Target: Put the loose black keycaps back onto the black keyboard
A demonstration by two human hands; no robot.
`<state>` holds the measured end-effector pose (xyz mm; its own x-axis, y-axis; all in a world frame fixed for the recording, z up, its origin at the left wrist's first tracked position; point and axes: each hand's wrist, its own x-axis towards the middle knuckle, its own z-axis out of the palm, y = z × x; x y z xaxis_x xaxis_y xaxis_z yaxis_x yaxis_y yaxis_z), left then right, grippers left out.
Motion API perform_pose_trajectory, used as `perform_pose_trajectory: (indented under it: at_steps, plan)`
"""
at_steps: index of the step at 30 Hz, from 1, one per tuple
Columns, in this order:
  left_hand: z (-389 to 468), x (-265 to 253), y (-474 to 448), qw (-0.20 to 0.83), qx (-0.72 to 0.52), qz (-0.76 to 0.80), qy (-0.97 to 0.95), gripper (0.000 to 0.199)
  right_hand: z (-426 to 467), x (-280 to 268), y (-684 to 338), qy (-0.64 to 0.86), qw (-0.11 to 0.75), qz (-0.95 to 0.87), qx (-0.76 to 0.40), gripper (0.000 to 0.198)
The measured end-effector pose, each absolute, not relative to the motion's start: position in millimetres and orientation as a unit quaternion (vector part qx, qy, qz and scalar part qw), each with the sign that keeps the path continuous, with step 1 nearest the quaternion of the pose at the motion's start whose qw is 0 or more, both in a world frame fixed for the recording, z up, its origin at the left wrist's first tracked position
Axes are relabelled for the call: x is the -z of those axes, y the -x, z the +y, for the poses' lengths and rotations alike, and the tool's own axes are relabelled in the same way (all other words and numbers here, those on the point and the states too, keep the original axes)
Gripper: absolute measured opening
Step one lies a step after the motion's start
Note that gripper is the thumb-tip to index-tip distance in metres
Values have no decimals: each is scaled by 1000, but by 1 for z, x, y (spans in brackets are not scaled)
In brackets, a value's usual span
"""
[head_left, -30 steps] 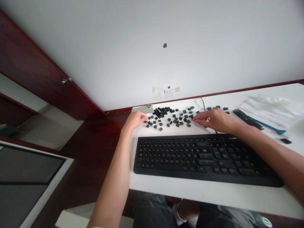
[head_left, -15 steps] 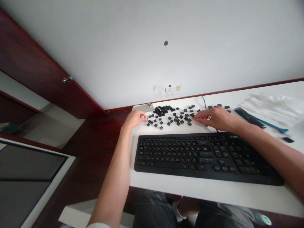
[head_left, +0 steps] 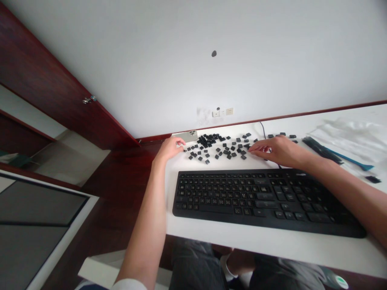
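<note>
My left hand (head_left: pixel 171 148) is at the left edge of the desk, its fingers loosely curved and apart, with nothing visible in them. One small black keycap (head_left: pixel 185 150) lies just by its fingertips. Over the right side of a loose spread of black keycaps (head_left: pixel 229 157) hovers my right hand (head_left: pixel 272 148), fingers stretched out and a gap under them. Its fingertips are close to or touching a few keycaps; I cannot tell which. A black keyboard (head_left: pixel 220 217) lies in front of both hands, with caps missing from many of its left and middle keys.
A pale phone (head_left: pixel 184 136) lies behind my left hand. To the right are a clear plastic bag (head_left: pixel 353 135), black tools, a blue pry tool (head_left: pixel 350 159) and a small black brush (head_left: pixel 373 179). A cable (head_left: pixel 263 129) runs to the back. My right forearm crosses the keyboard's right end.
My left hand has drawn back slightly up and left from the keycaps, its fingers loosening. My right hand stays over the right-hand keycaps. The whole view has shifted a little.
</note>
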<state>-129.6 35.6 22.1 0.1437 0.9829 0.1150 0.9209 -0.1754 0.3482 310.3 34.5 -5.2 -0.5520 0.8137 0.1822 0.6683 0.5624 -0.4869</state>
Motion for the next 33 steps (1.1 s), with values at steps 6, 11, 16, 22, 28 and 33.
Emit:
perform_pose_trajectory:
  at_steps: [6,11,16,22,28,33]
  plan:
    - [35,-18,128,163,-113,654,-730,25,33,3,-309,432,195,-862,-181,33]
    - [36,-16,126,179,-125,651,-727,18,32,0,-307,430,197,-861,-184,40]
    - [36,-17,126,194,-143,652,-719,16,30,-2,-307,432,191,-859,-198,38]
    - [38,-14,131,211,-163,653,-709,20,30,-4,-307,433,187,-862,-185,36]
    - [39,-12,136,201,-156,653,-714,25,32,-1,-308,435,195,-859,-188,37]
    - [39,-11,113,105,-237,575,-776,22,34,4,-309,436,197,-856,-197,36]
